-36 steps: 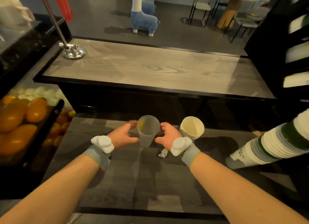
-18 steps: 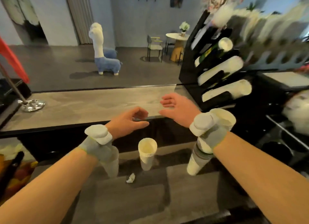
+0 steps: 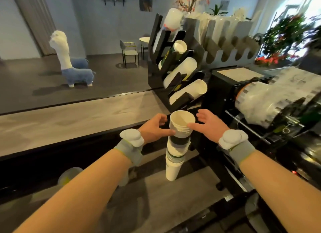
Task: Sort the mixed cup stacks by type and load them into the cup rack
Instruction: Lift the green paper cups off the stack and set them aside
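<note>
A tall mixed cup stack [image 3: 174,157] of white paper cups with dark and green bands stands upright on the lower counter. My left hand [image 3: 153,128] wraps its top white cup [image 3: 181,122], thumb in front and fingers behind. My right hand [image 3: 209,126] is beside that cup with fingers spread, only the thumb tip touching the rim. The black cup rack [image 3: 156,47] stands just behind, with slanted rows of white cups [image 3: 188,89] lying in it. A frosted plastic cup [image 3: 69,175] stands at the lower left, partly hidden by my left arm.
A black sealing machine [image 3: 220,100] with a big film roll [image 3: 264,102] sits close on the right. A raised wooden counter [image 3: 69,118] runs across behind the lower counter. A grey slotted holder [image 3: 225,41] stands behind the rack.
The view has swung up and right. Both hands left the frosted cup, rose in the air, then came down on the top of the tall stack, the left hand closing on it.
</note>
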Demonstrator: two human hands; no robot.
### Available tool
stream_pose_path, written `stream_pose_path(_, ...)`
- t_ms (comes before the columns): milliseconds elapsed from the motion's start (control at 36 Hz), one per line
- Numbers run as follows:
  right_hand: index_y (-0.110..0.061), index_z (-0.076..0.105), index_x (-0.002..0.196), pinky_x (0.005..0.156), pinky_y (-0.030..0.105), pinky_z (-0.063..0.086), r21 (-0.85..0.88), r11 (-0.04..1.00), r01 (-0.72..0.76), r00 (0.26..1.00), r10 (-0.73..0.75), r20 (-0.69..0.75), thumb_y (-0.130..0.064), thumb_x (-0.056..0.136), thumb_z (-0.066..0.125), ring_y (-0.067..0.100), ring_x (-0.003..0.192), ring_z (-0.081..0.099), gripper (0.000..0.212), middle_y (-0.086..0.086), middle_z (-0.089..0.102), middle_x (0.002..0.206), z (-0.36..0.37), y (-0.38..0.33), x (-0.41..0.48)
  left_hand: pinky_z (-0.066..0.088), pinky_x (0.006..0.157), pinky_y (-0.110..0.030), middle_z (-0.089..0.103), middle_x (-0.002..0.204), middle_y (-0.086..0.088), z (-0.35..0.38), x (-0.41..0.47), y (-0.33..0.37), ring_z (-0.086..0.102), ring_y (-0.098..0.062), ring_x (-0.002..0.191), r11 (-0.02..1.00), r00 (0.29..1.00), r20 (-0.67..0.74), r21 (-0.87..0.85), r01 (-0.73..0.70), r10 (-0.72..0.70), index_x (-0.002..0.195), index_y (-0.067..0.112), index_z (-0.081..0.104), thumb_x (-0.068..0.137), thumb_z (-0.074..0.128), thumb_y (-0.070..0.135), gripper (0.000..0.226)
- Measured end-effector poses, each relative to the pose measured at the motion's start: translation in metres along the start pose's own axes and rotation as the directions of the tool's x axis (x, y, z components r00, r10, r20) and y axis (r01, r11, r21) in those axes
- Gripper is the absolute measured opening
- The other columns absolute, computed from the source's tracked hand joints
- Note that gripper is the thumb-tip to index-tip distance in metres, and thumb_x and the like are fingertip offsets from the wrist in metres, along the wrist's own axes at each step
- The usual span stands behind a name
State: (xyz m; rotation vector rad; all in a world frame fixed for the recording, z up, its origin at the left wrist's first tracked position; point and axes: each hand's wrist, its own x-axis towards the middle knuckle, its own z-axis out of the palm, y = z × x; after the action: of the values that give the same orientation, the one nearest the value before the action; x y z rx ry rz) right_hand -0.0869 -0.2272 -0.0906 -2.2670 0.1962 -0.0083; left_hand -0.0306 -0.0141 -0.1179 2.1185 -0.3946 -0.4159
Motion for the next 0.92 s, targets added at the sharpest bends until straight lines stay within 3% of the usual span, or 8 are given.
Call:
stream_pose_path(83,-0.018,0.028,0.153,0.100,0.028,0.039,0.005,1.000,-0.017,0.999,0.017,0.040,-0.044,0.076,0.080,0.020,0.136,0.046,0.097,0.000,0.044,0.151,0.009,0.013,0.002,0.042,0.111,-0.043,0.049,0.147,0.000,0.009,0.007,-0.003,0.048,-0.020,0.134,1.000,1.000,0.029,0.023,0.000,0.000,0.145,0.021,0.039,0.076,0.081,0.042,0.083)
stream_pose_path(194,-0.020,0.044,0.142,0.073,0.009,0.039,0.015,0.999,0.034,0.998,-0.034,0.048,-0.033,0.078,0.081,0.007,0.110,0.054,0.076,-0.005,0.058,0.130,0.022,0.018,0.001,0.042,0.111,-0.039,0.051,0.145,0.003,0.014,0.009,-0.006,0.050,-0.018,0.131,0.998,1.000,-0.003,0.046,-0.031,0.031,0.146,0.022,0.039,0.081,0.077,0.041,0.077)
stream_pose_path(306,-0.020,0.045,0.142,0.084,0.020,0.041,0.033,0.999,0.041,0.998,-0.043,0.047,-0.026,0.080,0.080,0.011,0.119,0.055,0.072,-0.003,0.059,0.135,0.026,0.029,0.007,0.041,0.107,-0.034,0.051,0.145,0.003,0.021,0.016,-0.006,0.050,-0.018,0.131,0.998,0.999,-0.023,0.054,-0.032,0.033,0.147,0.023,0.038,0.083,0.076,0.039,0.075)
stream_pose_path(389,-0.020,0.042,0.143,0.083,0.019,0.040,0.018,0.999,0.035,0.998,-0.036,0.057,-0.025,0.081,0.080,0.007,0.115,0.052,0.073,-0.004,0.057,0.137,0.029,0.034,0.011,0.041,0.105,-0.032,0.053,0.143,0.002,0.024,0.019,-0.008,0.052,-0.017,0.129,0.998,0.999,-0.025,0.058,-0.022,0.023,0.147,0.022,0.038,0.083,0.077,0.036,0.076)
stream_pose_path(500,-0.021,0.042,0.145,0.085,0.022,0.041,0.025,0.999,0.031,0.998,-0.032,0.045,-0.028,0.079,0.081,0.013,0.120,0.055,0.077,-0.002,0.057,0.137,0.034,0.039,0.018,0.041,0.108,-0.034,0.052,0.144,0.002,0.028,0.021,-0.009,0.051,-0.018,0.130,1.000,1.000,-0.026,0.022,0.011,-0.011,0.147,0.022,0.037,0.081,0.079,0.033,0.078)
stream_pose_path(611,-0.023,0.041,0.143,0.085,0.023,0.042,0.062,0.997,0.038,0.999,-0.040,0.033,-0.027,0.077,0.082,0.005,0.107,0.050,0.079,-0.006,0.058,0.131,0.035,0.044,0.019,0.042,0.111,-0.042,0.054,0.142,0.001,0.029,0.021,-0.011,0.052,-0.019,0.129,0.999,0.999,-0.021,-0.016,0.036,-0.036,0.146,0.023,0.039,0.080,0.080,0.033,0.078)
stream_pose_path(750,-0.026,0.041,0.142,0.084,0.024,0.044,0.101,0.994,0.039,0.998,-0.043,0.039,-0.027,0.076,0.083,0.006,0.105,0.053,0.079,-0.008,0.059,0.124,0.036,0.049,0.022,0.043,0.110,-0.047,0.057,0.137,0.001,0.035,0.022,-0.018,0.054,-0.019,0.126,0.999,1.000,-0.007,-0.032,0.026,-0.027,0.148,0.028,0.032,0.077,0.082,0.028,0.087)
stream_pose_path(917,-0.022,0.046,0.140,0.088,0.026,0.045,0.005,1.000,0.027,0.999,-0.028,0.039,-0.027,0.074,0.084,0.017,0.117,0.058,0.076,-0.003,0.062,0.128,0.041,0.054,0.027,0.043,0.109,-0.036,0.057,0.138,0.004,0.041,0.022,-0.018,0.054,-0.015,0.125,1.000,1.000,-0.029,-0.028,0.009,-0.010,0.145,0.024,0.038,0.080,0.080,0.029,0.078)
